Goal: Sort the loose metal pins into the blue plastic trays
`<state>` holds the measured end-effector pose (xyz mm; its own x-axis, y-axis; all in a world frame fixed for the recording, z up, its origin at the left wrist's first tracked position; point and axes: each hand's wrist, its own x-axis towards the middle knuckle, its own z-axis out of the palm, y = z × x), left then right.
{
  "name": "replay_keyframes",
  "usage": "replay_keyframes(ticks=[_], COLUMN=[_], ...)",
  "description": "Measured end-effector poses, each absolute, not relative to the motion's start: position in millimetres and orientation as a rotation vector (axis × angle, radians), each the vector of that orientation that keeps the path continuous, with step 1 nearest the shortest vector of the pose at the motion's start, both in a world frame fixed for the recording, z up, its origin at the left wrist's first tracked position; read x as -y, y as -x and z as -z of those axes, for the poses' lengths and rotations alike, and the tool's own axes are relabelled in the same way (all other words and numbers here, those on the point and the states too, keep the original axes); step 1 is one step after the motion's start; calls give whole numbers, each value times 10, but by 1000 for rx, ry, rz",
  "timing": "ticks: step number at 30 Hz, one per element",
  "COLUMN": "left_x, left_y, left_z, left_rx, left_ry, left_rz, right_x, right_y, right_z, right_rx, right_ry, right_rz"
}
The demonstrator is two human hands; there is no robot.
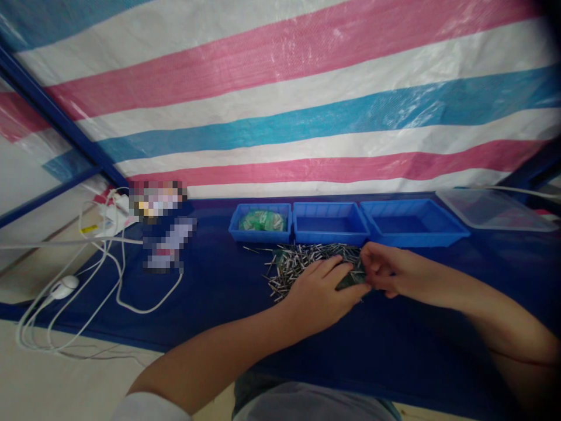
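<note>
Pins point(287, 269) toward the table's point(219, 280) back edge: left hand point(322, 287) spread over them, right hand point(388, 270) curled, hold unclear; press lightly!

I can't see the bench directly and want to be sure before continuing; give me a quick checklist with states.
1. Left hand at the metal pins: ok.
2. Right hand close to the left, at the pile's right end: ok.
3. Right hand's grip: cannot tell, fingers hide it.
4. Pile gathered: not ok, a few pins stray at its upper left.
5. Blue bins upright behind the pile: ok.
6. White cables apart from the pile: ok.
</note>
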<state>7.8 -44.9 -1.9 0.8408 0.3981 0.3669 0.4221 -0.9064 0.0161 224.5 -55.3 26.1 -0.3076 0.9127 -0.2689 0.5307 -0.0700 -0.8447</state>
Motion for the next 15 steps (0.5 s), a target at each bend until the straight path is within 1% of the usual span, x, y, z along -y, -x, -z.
replay_keyframes(ticks=[7,15], left_x=[447,473], left_y=[-60,-79], left_z=[-9,-14], left_rx=[612,649], left_ry=[2970,2966], left_rz=[584,557], right_x=[579,562], right_y=[-2338,-2513], right_z=[-317,-318], right_rx=[1797,1960], right_ry=[1482,1475], right_rz=[-1433,-1298])
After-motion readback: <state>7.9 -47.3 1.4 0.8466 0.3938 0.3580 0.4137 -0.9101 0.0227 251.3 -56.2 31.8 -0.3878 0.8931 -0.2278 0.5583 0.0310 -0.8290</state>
